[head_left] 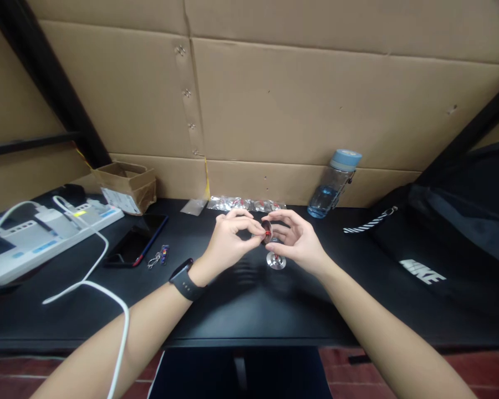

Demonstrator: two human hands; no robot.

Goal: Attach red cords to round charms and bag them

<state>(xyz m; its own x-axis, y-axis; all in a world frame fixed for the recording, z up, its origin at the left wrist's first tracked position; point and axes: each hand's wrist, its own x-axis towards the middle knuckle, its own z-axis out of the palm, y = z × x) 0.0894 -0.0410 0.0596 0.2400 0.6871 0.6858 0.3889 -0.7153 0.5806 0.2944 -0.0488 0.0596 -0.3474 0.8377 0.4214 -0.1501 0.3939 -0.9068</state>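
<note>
Above the table, a small round metal disc with a red centre (268, 231) stands on edge between my two hands. My left hand (238, 233), with a dark watch on the wrist, is closed in a pinch at the disc's red middle. Curved around the disc's rim are the thumb and fingers of my right hand (296, 239). Just below them, a second shiny metal disc (276, 261) lies on the black table, also with red at its middle. Whether a part joins the two discs is hidden.
Clear plastic packets with red bits (249, 204) lie along the cardboard wall. A water bottle (327, 191) leans at the right, near a black bag (453, 238). Leftward are a phone (136, 241), a keychain (160, 256), a cardboard box (128, 185) and a power strip (54, 238) with white cables.
</note>
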